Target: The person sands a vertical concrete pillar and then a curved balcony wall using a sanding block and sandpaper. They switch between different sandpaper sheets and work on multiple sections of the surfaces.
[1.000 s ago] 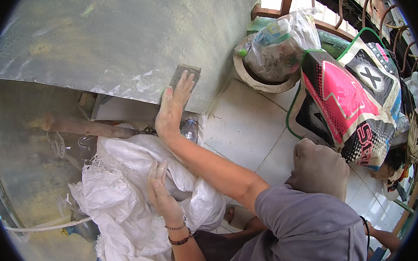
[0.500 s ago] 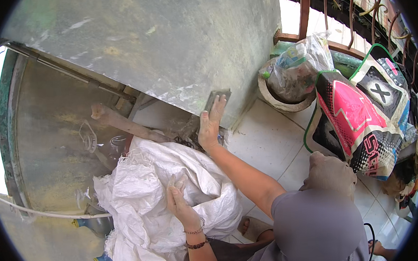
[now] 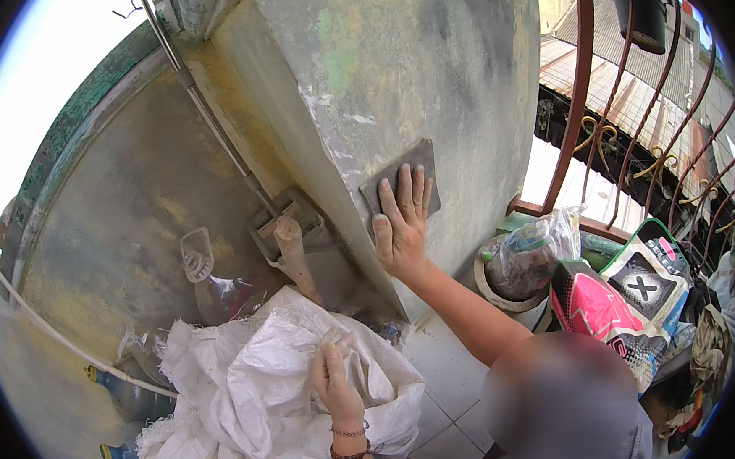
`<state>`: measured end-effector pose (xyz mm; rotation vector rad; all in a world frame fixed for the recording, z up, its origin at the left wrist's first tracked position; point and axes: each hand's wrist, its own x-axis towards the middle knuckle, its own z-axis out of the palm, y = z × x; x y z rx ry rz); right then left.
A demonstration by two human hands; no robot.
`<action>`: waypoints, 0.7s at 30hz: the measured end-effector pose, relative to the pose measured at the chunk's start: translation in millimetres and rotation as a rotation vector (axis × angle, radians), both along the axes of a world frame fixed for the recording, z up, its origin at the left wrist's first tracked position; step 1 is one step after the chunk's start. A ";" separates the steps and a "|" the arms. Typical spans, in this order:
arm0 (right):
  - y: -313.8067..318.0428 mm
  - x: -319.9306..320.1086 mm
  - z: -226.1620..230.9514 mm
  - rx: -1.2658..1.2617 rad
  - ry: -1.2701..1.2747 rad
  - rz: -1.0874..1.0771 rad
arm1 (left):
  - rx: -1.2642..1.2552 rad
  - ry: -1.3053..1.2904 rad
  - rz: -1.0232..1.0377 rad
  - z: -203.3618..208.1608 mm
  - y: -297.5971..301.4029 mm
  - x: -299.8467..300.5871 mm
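My right hand [image 3: 405, 223] lies with spread fingers on a dark grey square sheet that looks like sandpaper [image 3: 417, 152], holding it flat against the pillar [image 3: 425, 66]. The thumb sticks out past the sheet's lower left edge. Lower down, my left hand [image 3: 338, 387], with bracelets at the wrist, is closed, its fingers curled in. Whatever it may hold is hidden. It is in front of a crumpled white woven sack [image 3: 225, 381], and whether it touches the sack I cannot tell.
Behind the sack stand a wooden handle [image 3: 295, 259], a long-handled dustpan [image 3: 258, 223] and large plastic bottles [image 3: 216, 293]. At right are a pot with a plastic bag [image 3: 513, 275], a pink-black-white printed bag [image 3: 599, 304] and a metal railing [image 3: 575, 107].
My right hand has slid the sheet higher up the pillar, away from its lower edge. The left hand stays closed by the sack. The view has tilted up, showing more railing and wall.
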<state>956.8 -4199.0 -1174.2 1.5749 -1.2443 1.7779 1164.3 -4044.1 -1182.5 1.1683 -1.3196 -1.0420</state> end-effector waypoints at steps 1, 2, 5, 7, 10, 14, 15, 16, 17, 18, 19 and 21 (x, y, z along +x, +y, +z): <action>5.2 2.6 -47.4 0.081 0.026 0.001 | -0.016 0.038 0.011 3.8 -2.1 -1.1; -3.3 3.8 -34.9 0.028 0.057 -0.001 | -0.034 0.079 0.027 6.3 -6.0 -1.7; -6.9 4.9 66.4 -0.083 0.126 -0.028 | -0.085 0.099 0.057 12.5 -15.0 -10.4; -1.2 13.0 180.9 -0.160 0.136 -0.022 | -0.115 0.181 0.042 18.8 -20.8 -22.4; -1.6 20.8 183.6 -0.144 0.088 -0.031 | -0.072 0.260 0.025 24.4 -23.0 -28.0; 1.5 32.8 89.7 -0.174 0.049 -0.054 | -0.097 0.358 0.046 29.2 -28.4 -23.1; 1.2 39.5 90.4 -0.196 0.036 -0.061 | -0.105 0.359 0.058 29.3 -29.5 -20.5; -10.8 36.7 101.3 -0.239 0.050 -0.077 | -0.114 0.361 0.071 29.5 -30.5 -18.3; -10.2 38.9 144.8 -0.272 0.059 -0.094 | -0.112 0.357 0.084 27.7 -30.6 -17.0; -4.3 36.9 184.7 -0.272 0.042 -0.171 | -0.123 0.391 0.062 30.0 -31.5 -18.3; -3.2 33.6 208.5 -0.323 0.001 -0.204 | -0.128 0.388 0.054 30.0 -32.0 -18.8; -2.6 37.3 193.8 -0.300 0.064 -0.270 | -0.139 0.383 0.044 27.5 -35.8 -12.2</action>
